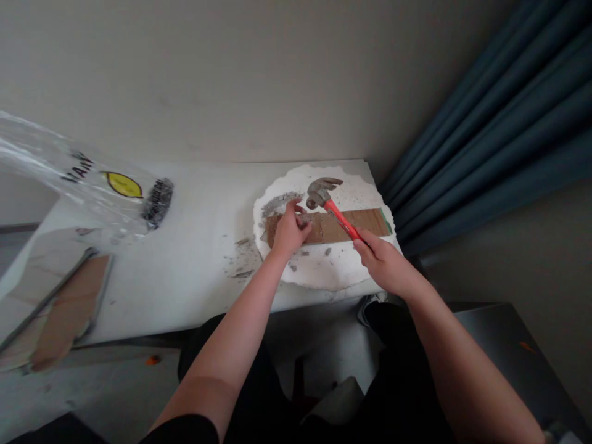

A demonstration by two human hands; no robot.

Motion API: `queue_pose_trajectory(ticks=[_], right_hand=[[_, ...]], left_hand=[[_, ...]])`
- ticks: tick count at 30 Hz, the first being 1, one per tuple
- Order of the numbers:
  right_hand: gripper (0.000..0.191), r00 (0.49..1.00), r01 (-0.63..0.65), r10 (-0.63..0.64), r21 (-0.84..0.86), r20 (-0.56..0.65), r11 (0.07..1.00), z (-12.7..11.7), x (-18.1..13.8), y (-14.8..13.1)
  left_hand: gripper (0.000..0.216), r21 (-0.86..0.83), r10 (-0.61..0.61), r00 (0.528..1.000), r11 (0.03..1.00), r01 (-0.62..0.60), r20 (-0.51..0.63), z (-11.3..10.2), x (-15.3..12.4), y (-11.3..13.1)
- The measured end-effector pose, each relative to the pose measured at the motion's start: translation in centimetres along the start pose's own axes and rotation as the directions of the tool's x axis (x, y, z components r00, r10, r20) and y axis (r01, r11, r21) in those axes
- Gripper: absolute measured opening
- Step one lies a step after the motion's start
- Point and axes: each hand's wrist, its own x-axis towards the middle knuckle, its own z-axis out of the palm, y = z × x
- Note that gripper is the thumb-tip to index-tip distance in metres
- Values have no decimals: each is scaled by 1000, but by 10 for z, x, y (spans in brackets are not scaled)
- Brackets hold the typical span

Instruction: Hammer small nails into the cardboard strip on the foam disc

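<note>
White tabletop [185,265] is sitting against a plain wall beside dark blue curtains [499,135], carrying a round white slab [324,271] with a brown board [365,221] across it. Right hand [386,262] is gripping a red-handled hammer [330,203] whose head is hanging just over the board, while left hand [287,231] is pinching a small grey chunk [304,219] on the board beside the hammer head.

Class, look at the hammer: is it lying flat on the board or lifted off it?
Lifted. The right hand grips the red handle, and the hammer head hangs above the brown board.
</note>
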Motion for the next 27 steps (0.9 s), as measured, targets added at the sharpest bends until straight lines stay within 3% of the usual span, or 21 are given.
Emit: queue_pose_trajectory(ticks=[17,27], right_hand=[[45,1000,0,1,-91,16,996,8,3,6],[46,999,-30,33,-89,32,996,15,9,11]], left_hand=[[67,-127,56,992,989,-71,-115,4,3,-11],[64,-142,41,992,988,-58,-123,3,3,-11]])
